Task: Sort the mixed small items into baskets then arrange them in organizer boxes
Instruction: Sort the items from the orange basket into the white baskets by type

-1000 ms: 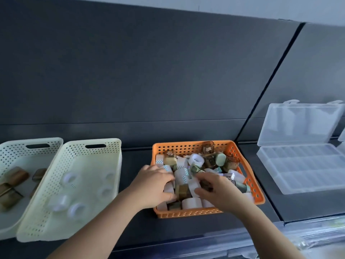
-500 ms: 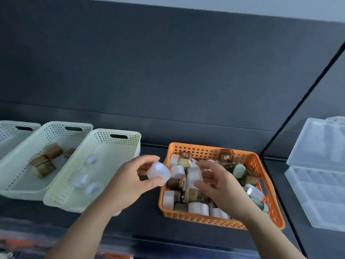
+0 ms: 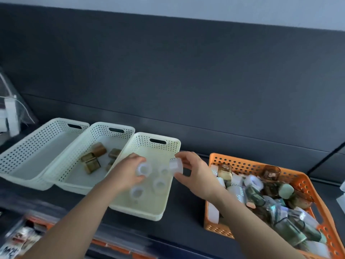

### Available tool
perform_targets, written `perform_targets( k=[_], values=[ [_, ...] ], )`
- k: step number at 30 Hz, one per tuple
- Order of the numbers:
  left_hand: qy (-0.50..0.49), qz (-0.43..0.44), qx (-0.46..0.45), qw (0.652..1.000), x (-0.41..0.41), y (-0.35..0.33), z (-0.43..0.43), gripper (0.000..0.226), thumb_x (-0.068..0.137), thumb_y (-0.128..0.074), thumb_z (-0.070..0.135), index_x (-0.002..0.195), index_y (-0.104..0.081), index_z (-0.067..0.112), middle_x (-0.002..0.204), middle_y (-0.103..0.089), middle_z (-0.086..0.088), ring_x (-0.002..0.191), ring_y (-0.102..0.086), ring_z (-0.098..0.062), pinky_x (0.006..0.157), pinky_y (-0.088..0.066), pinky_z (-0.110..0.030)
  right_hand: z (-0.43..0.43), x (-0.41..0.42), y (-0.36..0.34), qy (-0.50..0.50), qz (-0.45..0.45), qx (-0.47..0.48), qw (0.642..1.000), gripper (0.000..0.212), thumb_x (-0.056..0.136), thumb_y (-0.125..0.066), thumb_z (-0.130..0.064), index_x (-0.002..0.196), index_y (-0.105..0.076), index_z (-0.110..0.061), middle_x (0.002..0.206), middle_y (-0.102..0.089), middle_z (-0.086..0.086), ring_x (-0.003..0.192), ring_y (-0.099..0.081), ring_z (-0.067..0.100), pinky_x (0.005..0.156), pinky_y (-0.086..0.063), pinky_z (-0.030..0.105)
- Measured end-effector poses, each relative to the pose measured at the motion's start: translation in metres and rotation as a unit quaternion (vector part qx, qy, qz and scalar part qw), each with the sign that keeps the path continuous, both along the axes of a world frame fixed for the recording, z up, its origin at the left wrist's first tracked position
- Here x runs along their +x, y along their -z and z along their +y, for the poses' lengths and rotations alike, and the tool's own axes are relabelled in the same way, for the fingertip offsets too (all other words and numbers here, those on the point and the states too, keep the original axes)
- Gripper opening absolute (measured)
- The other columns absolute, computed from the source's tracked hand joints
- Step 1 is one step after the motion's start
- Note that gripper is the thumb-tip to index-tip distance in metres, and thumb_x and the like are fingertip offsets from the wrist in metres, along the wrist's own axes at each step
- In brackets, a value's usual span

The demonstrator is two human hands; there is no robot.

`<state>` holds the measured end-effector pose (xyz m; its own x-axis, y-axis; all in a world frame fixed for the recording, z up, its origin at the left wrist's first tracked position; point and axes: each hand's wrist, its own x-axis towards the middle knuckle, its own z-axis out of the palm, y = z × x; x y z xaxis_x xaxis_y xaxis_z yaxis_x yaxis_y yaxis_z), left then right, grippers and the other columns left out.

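An orange basket (image 3: 220, 224) on the right is full of mixed small items: white tape rolls, brown and green pieces. A cream basket (image 3: 164, 146) in the middle holds several clear-white tape rolls (image 3: 159, 183). My left hand (image 3: 124, 174) hovers over it and grips a white roll (image 3: 142, 168). Above that basket's right rim, my right hand (image 3: 194, 172) pinches another white roll (image 3: 175, 165).
Two more cream baskets stand to the left: one (image 3: 97, 135) holds several brown blocks (image 3: 91, 162), the far-left one (image 3: 20, 157) shows nothing inside. A dark panel rises behind. Packaged goods (image 3: 20, 238) lie below the front edge at lower left.
The view swung left, so the organizer box left the frame. Both hands moved from the orange basket to over the middle cream basket, each carrying a white roll.
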<state>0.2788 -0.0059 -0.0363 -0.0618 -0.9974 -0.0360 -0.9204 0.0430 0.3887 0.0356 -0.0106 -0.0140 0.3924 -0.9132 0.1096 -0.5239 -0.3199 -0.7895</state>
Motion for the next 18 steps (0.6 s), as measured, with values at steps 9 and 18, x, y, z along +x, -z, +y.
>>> perform_targets(
  k=[9, 18],
  values=[
    [0.086, -0.092, 0.009, 0.992, 0.021, 0.007, -0.01, 0.048, 0.087, -0.06, 0.044, 0.128, -0.056, 0.02, 0.128, -0.057, 0.005, 0.118, -0.046, -0.015, 0.098, -0.038, -0.029, -0.049, 0.056, 0.006, 0.008, 0.209, -0.022, 0.978, 0.057, 0.082, -0.066, -0.03, 0.134, -0.045, -0.026, 0.133, -0.049, -0.007, 0.113, -0.053, 0.019, 0.092, -0.045, 0.03],
    [0.01, 0.0, -0.107, 0.994, 0.024, 0.007, 0.008, 0.043, 0.091, -0.057, 0.042, 0.126, -0.061, 0.019, 0.122, -0.063, 0.006, 0.112, -0.055, -0.015, 0.096, -0.044, -0.03, -0.08, 0.083, 0.022, -0.012, 0.392, -0.058, 0.918, 0.046, 0.088, -0.057, -0.034, 0.13, -0.048, -0.015, 0.131, -0.05, 0.005, 0.119, -0.048, 0.025, 0.107, -0.028, 0.032]
  ],
)
